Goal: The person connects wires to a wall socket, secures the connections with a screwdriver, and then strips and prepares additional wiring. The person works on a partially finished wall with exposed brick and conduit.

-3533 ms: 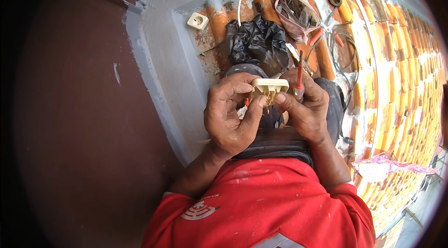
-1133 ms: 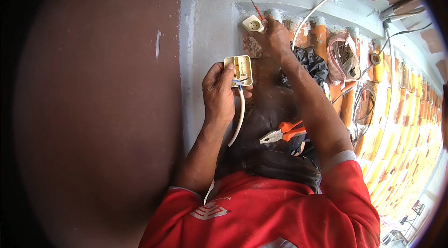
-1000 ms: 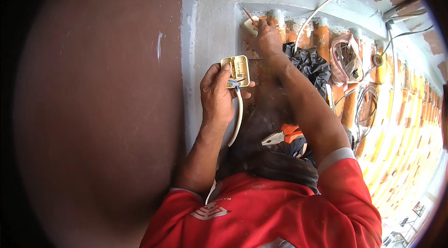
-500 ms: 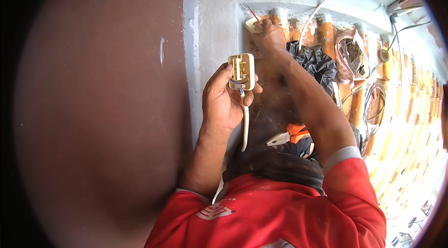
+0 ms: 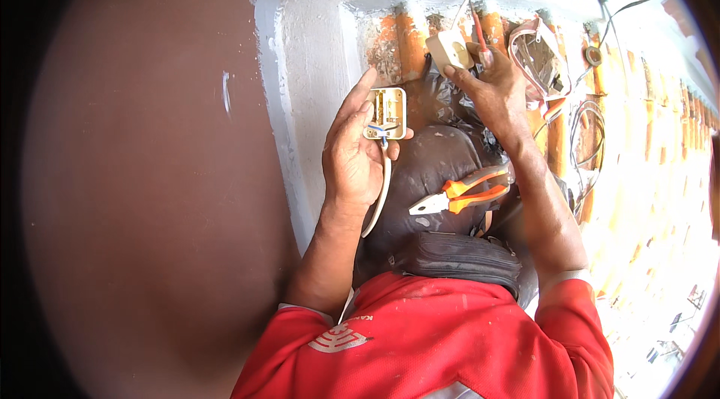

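Observation:
In my left hand [image 5: 349, 163] sits an opened electrical socket base [image 5: 395, 106], cream-coloured, its brass contacts facing up. Blue and dark wires enter its lower end from a white cable [image 5: 384, 193] that hangs toward my lap. Farther off to the right, my right hand [image 5: 501, 95] pinches a cream socket cover [image 5: 448, 52] between thumb and fingers. A thin red tool, apparently a screwdriver [image 5: 478, 28], sticks up from the same hand. Across my thigh lie pliers [image 5: 459, 193] with orange and grey handles, touched by neither hand.
A brown wall [image 5: 165, 174] rises close on my left. Clay roof tiles [image 5: 412, 43] spread ahead and right. Black plastic [image 5: 448, 99], an open pink-and-white zip pouch [image 5: 541, 61] and coiled dark cable [image 5: 587, 140] lie there. A black waist bag [image 5: 461, 258] is at my lap.
My right hand has lifted the socket cover off the tiles and brought it back and to the right, red tool still in it. The left hand keeps holding the socket base.

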### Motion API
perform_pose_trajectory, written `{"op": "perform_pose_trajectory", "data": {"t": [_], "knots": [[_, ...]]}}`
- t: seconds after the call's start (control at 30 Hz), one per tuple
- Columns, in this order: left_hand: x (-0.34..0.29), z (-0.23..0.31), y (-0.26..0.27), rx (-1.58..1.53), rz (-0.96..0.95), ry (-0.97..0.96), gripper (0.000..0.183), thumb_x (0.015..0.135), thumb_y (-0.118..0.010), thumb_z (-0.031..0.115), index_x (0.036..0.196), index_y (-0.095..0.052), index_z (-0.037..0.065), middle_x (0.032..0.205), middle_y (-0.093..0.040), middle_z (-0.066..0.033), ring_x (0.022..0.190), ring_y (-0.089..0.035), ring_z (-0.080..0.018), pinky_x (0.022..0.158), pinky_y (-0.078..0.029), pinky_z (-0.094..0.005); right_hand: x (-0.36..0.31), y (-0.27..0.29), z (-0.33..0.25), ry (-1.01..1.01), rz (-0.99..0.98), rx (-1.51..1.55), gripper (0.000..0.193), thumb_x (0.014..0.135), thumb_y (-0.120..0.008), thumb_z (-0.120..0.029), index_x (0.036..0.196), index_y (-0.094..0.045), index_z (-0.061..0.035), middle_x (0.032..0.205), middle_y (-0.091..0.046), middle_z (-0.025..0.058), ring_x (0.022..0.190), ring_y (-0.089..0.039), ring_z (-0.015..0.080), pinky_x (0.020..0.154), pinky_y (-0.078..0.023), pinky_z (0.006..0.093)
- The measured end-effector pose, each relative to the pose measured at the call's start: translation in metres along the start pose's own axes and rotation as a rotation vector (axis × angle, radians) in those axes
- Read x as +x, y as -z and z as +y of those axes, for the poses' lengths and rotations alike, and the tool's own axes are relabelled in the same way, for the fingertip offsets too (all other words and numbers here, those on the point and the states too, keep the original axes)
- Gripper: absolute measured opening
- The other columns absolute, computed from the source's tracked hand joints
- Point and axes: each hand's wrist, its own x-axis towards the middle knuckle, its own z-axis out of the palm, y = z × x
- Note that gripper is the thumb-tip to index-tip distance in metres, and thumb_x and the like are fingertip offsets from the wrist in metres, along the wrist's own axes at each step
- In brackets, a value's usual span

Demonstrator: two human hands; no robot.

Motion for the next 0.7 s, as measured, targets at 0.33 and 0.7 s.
{"op": "perform_pose_trajectory", "data": {"t": [0.33,0.7], "knots": [[-0.018,-0.019,-0.031,0.420,-0.043,-0.194,0.083,0.095,-0.063,-0.015,0.171,-0.040,0.003,0.117,-0.069,-0.0074,0.083,-0.068,-0.0097,0.076,-0.061,-0.0245,-0.091,0.064,-0.007,-0.072,0.170,0.114,0.060,0.096,-0.089,-0.011,0.146,-0.062,0.0095,0.132,-0.075,0.0161,0.115,-0.073,0.0185,0.100,-0.060,0.0329],[-0.033,-0.029,-0.053,0.321,-0.173,-0.213,0.085,0.101,-0.058,-0.015,0.176,-0.023,0.002,0.147,-0.060,-0.0148,0.122,-0.069,-0.0191,0.096,-0.064,-0.0334,-0.142,0.058,-0.052,-0.029,0.206,0.267,0.065,0.092,-0.089,0.002,0.148,-0.058,0.0100,0.140,-0.069,0.0182,0.129,-0.068,0.0228,0.111,-0.056,0.0374]]}}
